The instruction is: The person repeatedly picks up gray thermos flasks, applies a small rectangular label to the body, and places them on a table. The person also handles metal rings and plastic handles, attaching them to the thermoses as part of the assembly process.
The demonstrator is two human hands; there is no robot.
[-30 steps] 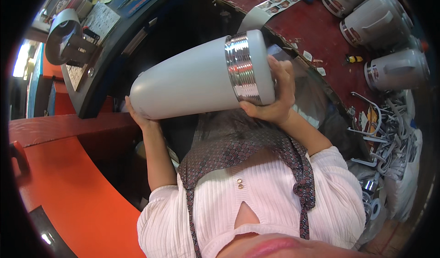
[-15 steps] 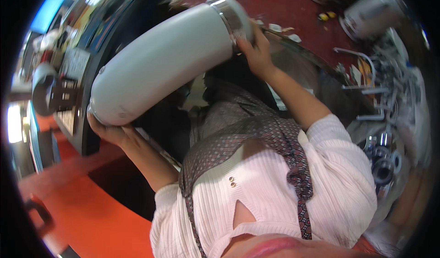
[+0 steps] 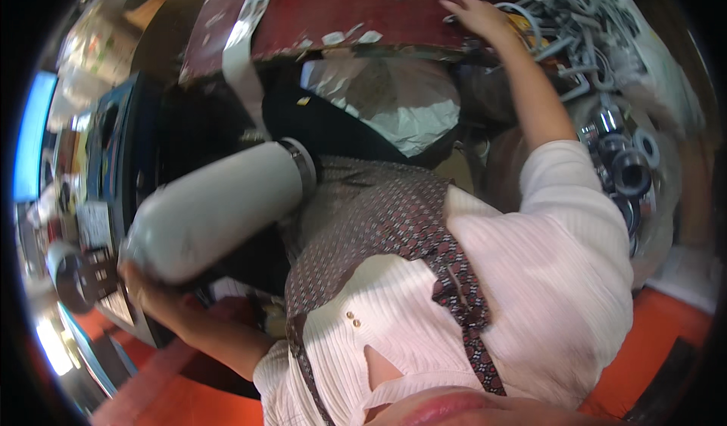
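Observation:
My left hand (image 3: 148, 293) grips the closed bottom end of a large white flask body (image 3: 208, 214) and holds it alone. The flask lies tilted across my lap, its silver threaded neck (image 3: 303, 170) pointing up and to the right. My right hand (image 3: 473, 15) has let go of it and reaches far forward with fingers spread, resting on the red tabletop (image 3: 326, 6) next to a heap of grey and white parts (image 3: 575, 32). My white ribbed top and a patterned brown scarf fill the lower middle of the view.
A crumpled clear plastic bag (image 3: 394, 96) sits under the table edge. Round metal rings and lids (image 3: 625, 161) lie stacked at the right. A dark machine with a label (image 3: 98, 221) stands at the left. The floor is orange.
My right hand has come off the flask's neck and reached forward to the table. The flask has swung down toward my lap, held by the left hand only.

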